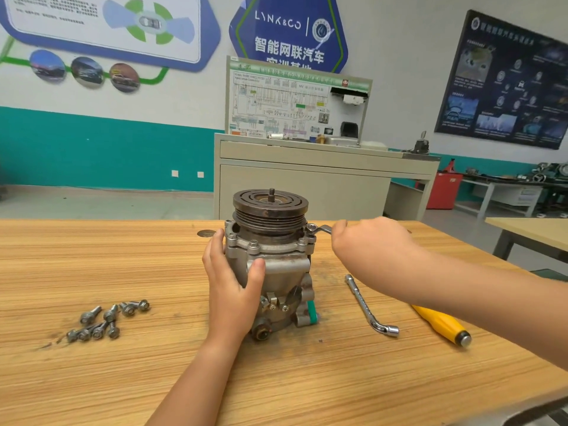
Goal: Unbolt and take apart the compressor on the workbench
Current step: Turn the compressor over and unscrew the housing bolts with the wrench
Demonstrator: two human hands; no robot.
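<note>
Gripping the compressor (270, 259) round its housing, the left hand (230, 272) lays its thumb across the front and curls its fingers round the far left side. It holds the unit upright on its end near the centre of the frame. The right hand (365, 238), just right of the pulley (270, 207), closes round the shank of a ring spanner (321, 230), most of which is hidden in the fist. The ring end sits over a flange bolt (311, 227) at the upper right of the body, just under the grooved pulley.

The step in hand looks like breaking one of the flange bolts loose. To do it well, the ring should sit fully down over the bolt head before any load goes on. The pull should run level with the flange, so the spanner does not ride up and round the corners. The left hand has to resist the twist, since the compressor stands on a narrow end and could tip or spin on the workbench (123, 256).

Further out, a cluster of loose bolts (107, 321) lies at lower left. An L-shaped socket wrench (368, 305) lies right of the compressor, and a yellow-handled tool (442, 325) lies beyond it, partly under the right forearm.
</note>
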